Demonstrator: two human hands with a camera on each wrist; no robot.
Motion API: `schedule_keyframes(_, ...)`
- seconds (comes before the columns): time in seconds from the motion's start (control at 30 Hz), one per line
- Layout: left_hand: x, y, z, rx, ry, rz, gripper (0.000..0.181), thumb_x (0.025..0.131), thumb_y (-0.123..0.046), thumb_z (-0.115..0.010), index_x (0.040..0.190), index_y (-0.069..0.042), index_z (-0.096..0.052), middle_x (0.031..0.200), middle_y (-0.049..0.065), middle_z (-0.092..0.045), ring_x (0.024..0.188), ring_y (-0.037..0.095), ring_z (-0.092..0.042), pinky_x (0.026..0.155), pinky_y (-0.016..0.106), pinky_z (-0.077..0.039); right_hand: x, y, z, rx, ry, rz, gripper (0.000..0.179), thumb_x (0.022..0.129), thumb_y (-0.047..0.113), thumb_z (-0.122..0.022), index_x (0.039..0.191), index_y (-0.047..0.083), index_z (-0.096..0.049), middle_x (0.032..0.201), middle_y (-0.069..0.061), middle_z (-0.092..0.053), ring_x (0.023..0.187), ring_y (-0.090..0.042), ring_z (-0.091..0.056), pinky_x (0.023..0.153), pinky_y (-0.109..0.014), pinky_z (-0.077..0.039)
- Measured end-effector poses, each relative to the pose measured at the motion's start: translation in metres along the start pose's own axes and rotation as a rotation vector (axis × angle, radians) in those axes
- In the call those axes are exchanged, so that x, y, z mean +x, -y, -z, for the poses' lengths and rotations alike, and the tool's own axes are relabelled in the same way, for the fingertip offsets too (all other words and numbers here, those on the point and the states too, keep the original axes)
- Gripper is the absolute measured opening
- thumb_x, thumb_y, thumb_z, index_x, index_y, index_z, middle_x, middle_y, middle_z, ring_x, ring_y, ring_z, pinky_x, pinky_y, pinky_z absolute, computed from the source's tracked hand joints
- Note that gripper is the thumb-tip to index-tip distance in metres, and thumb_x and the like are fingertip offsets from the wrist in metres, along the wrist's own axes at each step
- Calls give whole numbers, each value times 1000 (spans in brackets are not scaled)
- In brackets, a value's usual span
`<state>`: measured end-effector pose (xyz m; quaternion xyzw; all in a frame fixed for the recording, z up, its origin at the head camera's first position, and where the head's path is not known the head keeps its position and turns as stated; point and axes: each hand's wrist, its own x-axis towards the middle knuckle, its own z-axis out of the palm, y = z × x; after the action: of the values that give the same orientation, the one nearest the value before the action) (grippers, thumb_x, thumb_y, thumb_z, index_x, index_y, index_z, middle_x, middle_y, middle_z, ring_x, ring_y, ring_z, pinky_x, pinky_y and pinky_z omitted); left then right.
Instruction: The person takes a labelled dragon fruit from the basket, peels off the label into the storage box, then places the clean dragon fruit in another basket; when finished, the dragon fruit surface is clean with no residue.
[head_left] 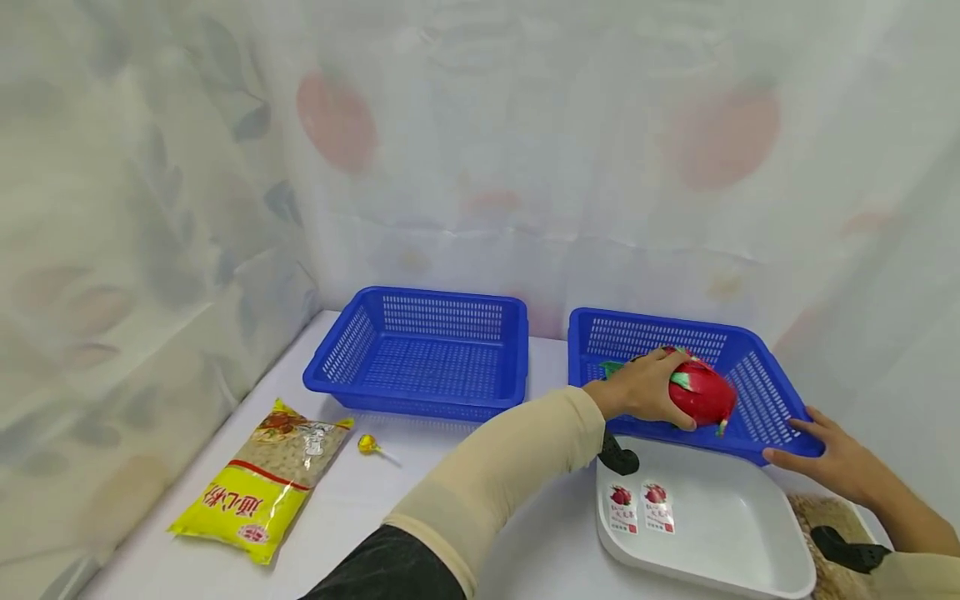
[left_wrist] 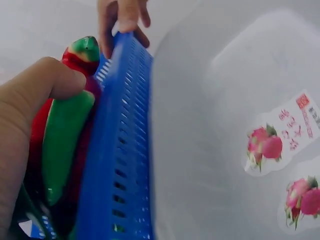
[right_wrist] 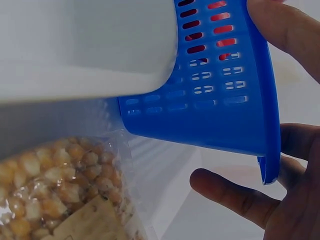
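Note:
My left hand [head_left: 651, 388] grips a red dragon fruit [head_left: 707, 395] with green scales, inside the right blue basket [head_left: 786, 398]. In the left wrist view, the thumb presses on a green scale of the dragon fruit [left_wrist: 67, 145], close beside the basket's wall [left_wrist: 112, 165]. A green piece [head_left: 611, 367] shows left of that hand, partly hidden by it. At the basket's right front corner, my right hand [head_left: 843, 462] holds the rim. The right wrist view shows its thumb on one side of the blue wall [right_wrist: 200, 120] and fingers around the rim.
A white tray [head_left: 720, 533] with two dragon fruit stickers [head_left: 639, 508] stands in front of the right basket. Beside it lies a bag of corn kernels [right_wrist: 65, 180]. Another blue basket [head_left: 427, 400], a yellow bag of pasta [head_left: 262, 483] and a yellow lollipop [head_left: 368, 444] are leftward.

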<state>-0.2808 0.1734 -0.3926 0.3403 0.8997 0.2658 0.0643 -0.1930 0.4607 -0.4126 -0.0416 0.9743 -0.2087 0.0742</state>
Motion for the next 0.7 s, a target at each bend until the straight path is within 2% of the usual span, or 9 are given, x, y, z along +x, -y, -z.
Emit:
schedule_keyframes(0.13, 2, 6, -8, -49, 12, 4, 87, 70, -43, -82, 144, -29, -39, 137, -8, -43, 115, 8, -45, 72, 16, -48, -1, -1, -2, 8, 6, -11, 90, 91, 50, -58, 134, -24, -29, 138, -48, -7, 112, -73, -23, 80, -77, -30)
schedule_keyframes(0.33, 2, 15, -8, -80, 35, 46, 85, 72, -41, -83, 144, -30, -39, 136, -6, -45, 118, 8, -44, 78, 20, -48, -1, 1, -1, 15, -8, -3, 90, 91, 49, -58, 134, -25, -28, 137, -49, -7, 112, -74, -23, 81, -78, -30)
schedule_keyframes(0.57, -2, 13, 1, -87, 49, -31, 90, 73, -41, -83, 149, -27, -35, 142, -7, -43, 129, 7, -36, 90, 24, -45, 0, 1, 1, -2, -15, -7, 90, 91, 50, -58, 133, -25, -30, 137, -48, -9, 113, -72, -22, 83, -78, -29)
schedule_keyframes(0.7, -5, 9, 7, -100, 49, -33, 92, 74, -41, -82, 150, -28, -32, 147, -8, -39, 136, 9, -29, 97, 30, -41, 1, 0, 1, -5, -21, -4, 90, 90, 49, -59, 132, -25, -31, 136, -49, -10, 113, -72, -23, 82, -77, -29)
